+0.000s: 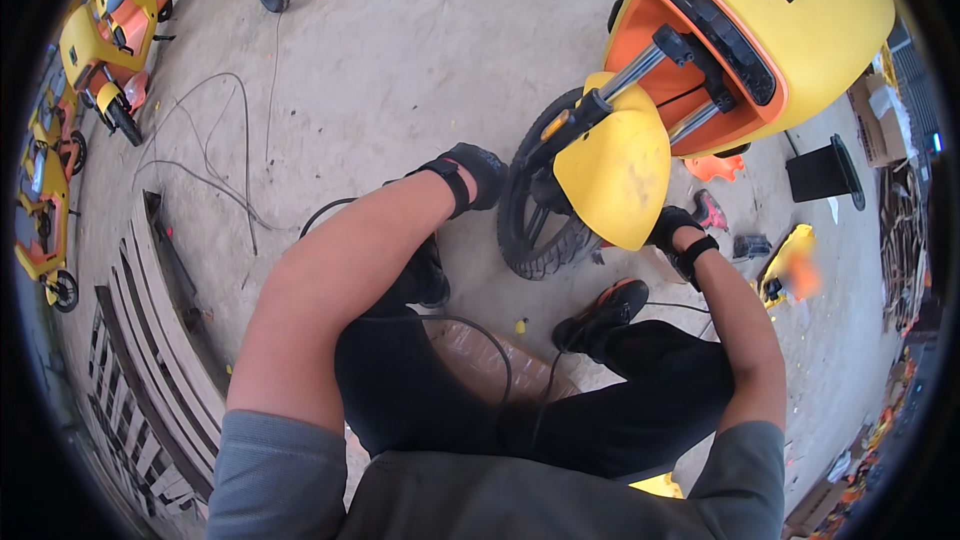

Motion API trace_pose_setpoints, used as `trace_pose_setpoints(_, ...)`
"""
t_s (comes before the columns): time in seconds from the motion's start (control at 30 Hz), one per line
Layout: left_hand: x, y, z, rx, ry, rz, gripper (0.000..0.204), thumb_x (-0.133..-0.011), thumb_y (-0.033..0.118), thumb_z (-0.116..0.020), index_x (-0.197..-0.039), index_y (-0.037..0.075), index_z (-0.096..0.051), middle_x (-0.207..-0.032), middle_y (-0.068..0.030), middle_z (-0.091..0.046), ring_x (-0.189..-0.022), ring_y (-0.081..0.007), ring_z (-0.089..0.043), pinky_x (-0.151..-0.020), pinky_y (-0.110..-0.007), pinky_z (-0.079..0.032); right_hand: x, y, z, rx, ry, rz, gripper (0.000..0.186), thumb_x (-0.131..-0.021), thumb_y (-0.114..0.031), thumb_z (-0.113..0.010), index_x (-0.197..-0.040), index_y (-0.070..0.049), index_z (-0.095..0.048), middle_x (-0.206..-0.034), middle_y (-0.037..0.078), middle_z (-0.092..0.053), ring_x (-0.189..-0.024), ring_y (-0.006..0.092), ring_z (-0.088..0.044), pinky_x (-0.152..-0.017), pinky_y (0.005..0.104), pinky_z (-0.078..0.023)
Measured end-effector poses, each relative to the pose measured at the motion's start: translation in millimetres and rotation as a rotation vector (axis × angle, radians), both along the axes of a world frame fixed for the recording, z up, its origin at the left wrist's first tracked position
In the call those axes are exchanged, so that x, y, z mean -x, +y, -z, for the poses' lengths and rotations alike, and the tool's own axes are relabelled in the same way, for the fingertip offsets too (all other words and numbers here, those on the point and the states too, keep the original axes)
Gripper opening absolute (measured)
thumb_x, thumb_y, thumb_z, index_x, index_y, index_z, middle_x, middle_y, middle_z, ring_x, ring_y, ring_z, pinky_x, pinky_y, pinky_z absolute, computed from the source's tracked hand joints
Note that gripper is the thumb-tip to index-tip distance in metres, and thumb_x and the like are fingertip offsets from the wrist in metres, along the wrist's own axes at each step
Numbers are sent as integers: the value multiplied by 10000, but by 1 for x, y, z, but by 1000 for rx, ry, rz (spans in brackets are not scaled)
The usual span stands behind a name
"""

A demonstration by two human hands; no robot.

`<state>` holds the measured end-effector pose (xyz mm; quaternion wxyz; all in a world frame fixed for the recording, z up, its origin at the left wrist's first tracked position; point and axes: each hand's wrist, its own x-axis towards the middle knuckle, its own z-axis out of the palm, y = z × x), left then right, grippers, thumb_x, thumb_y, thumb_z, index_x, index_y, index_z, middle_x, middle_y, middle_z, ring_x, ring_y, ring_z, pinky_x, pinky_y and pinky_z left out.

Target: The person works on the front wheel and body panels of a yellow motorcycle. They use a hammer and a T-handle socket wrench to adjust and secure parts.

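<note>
A yellow scooter [805,40] is tipped in front of me, its front wheel [540,255] low near the floor beneath a yellow fender [615,170] and silver fork [625,75]. My left hand [480,180], in a black glove, is curled just left of the tyre; what it holds, if anything, is hidden. My right hand [668,228], also gloved, is bent at the fender's lower right, its fingertips partly hidden. A pink power tool [710,208] lies right of it. Beneath me is a taped brown cardboard piece [470,350].
More scooters [100,50] line the left and back. Slatted metal pieces [160,330] lie at my left, loose cables [245,140] on the floor. At right are a black bin [820,170], an orange part [712,167], a yellow part [790,250] and cardboard [875,115]. A cable crosses my legs.
</note>
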<state>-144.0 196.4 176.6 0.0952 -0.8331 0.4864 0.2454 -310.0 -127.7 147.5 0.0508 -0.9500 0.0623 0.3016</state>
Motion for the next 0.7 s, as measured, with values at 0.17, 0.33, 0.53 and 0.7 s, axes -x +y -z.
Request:
trace_pose_setpoints(0.17, -2, -3, 3, 14, 6, 8, 320, -767, 275, -555, -1001, 61, -601, -961, -157, -629, -904, -319, -611, -771, -416, -491, 3, -2, 7, -39, -29, -51, 309, -772, -241, -578, -1047, -114, -639, -1070, 172, -610, -1020, 325, -568, -865, 380, -460)
trace_pose_setpoints(0.33, -4, -1, 11, 13, -6, 16, 316, -758, 269, -560, -989, 58, -606, -939, -159, -633, -897, -318, -612, -767, -411, -493, 4, -11, 21, -55, -25, -129, 299, -774, -217, -568, -1045, -114, -639, -1070, 174, -609, -1020, 325, -567, -863, 382, -461)
trace_pose_setpoints(0.53, -5, -2, 10, -5, 1, -1, 318, -754, 266, -560, -989, 57, -610, -942, -159, -636, -902, -321, -610, -775, -414, -492, 3, -12, 28, 12, -73, -76, 297, -780, -204, -552, -1047, -105, -636, -1076, 180, -605, -1014, 327, -569, -859, 380, -461)
trace_pose_setpoints(0.7, -4, -4, 6, -40, 4, -9, 332, -762, 271, -561, -1012, 59, -608, -969, -154, -635, -921, -319, -608, -783, -414, -490, 0, 8, 2, -8, -58, 19, 305, -790, -219, -551, -1060, -97, -626, -1074, 184, -604, -1009, 331, -571, -850, 379, -461)
